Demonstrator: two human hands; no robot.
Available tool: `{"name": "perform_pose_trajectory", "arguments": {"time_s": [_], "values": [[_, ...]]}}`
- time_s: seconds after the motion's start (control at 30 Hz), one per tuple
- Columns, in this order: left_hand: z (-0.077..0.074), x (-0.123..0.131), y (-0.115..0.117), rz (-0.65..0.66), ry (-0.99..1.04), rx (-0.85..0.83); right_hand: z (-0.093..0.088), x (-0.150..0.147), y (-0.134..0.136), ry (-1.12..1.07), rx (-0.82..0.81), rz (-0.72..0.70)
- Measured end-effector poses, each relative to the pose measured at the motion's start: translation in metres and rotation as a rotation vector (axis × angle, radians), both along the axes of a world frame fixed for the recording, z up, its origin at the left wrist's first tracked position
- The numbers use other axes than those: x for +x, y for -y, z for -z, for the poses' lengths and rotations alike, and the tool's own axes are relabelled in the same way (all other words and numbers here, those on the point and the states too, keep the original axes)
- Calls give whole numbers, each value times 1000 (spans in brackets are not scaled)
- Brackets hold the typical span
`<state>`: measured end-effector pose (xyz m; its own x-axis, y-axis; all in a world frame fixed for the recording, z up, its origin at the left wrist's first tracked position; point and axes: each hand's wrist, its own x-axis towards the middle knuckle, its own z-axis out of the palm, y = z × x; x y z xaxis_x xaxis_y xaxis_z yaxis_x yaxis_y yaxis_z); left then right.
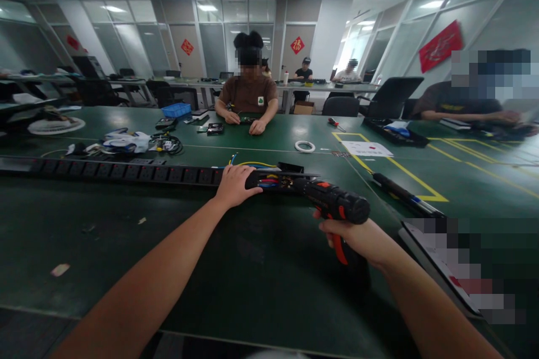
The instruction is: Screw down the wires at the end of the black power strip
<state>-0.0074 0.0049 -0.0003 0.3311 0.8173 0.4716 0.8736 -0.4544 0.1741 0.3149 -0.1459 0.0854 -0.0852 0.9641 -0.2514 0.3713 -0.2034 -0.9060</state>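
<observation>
A long black power strip [126, 171] lies across the green table [261, 269], its right end open with coloured wires [252, 165] showing. My left hand [233, 186] rests closed on that open end, holding it down. My right hand [357, 235] grips the handle of a black and red electric screwdriver [332, 202], whose tip points left into the open end of the strip.
A person sits across the table, hands on a small black part [247, 120]. Another person sits at the right. On the table lie a blue bin [176, 110], a cable bundle [166, 143], a tape roll [305, 146], a white sheet [366, 149] and a black rod [404, 195].
</observation>
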Motion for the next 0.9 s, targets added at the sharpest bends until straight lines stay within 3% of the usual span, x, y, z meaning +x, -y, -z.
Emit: {"name": "perform_pose_trajectory", "arguments": {"time_s": [0.9], "values": [[-1,0,2,2,5,-1,3,4,-3,7,16,-25]]}}
